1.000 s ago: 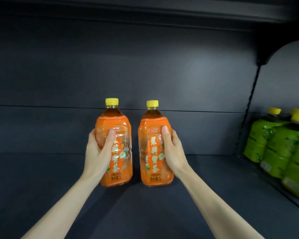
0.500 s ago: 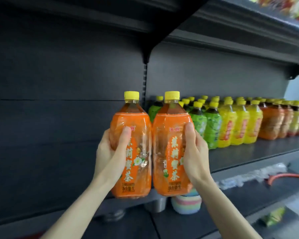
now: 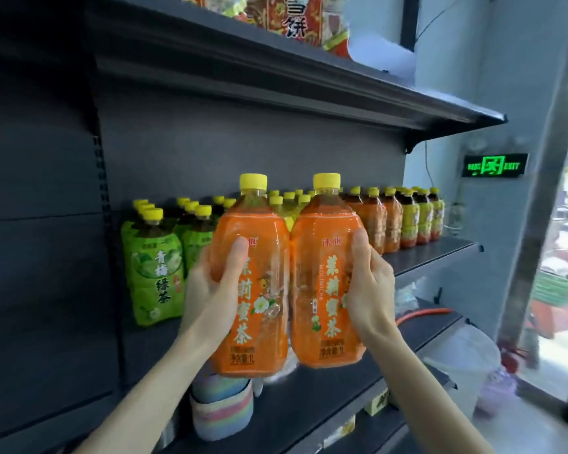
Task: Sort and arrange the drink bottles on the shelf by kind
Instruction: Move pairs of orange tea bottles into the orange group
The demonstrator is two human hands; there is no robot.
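Holding two orange tea bottles side by side, the person has one in each grip, in the air in front of the drinks shelf (image 3: 433,253) and not standing on it. The left bottle (image 3: 259,231) and the right bottle (image 3: 322,283) are alike: yellow screw cap, clear neck showing amber drink, and an orange wrap with yellow characters, small white flowers and a 1L mark near the base. They stand nearly upright and their sides touch.

The left grip (image 3: 210,290) curls round the left bottle's outer side, thumb lying up the front of the label. The right grip (image 3: 371,290) wraps the right bottle's outer side likewise, thumb pressed on the front near the shoulder.

On the shelf behind, green-labelled bottles (image 3: 154,273) stand in three files at the left, with eight yellow caps showing. Yellow bottles behind the held pair are mostly hidden, so their count cannot be told. Further right stand about three orange-brown bottles (image 3: 379,224), then a cluster of yellow-green ones (image 3: 420,221) too crowded to count.

One upper shelf (image 3: 276,70) carries red snack packs (image 3: 292,14). One green exit sign (image 3: 494,165) glows on the wall at the right.
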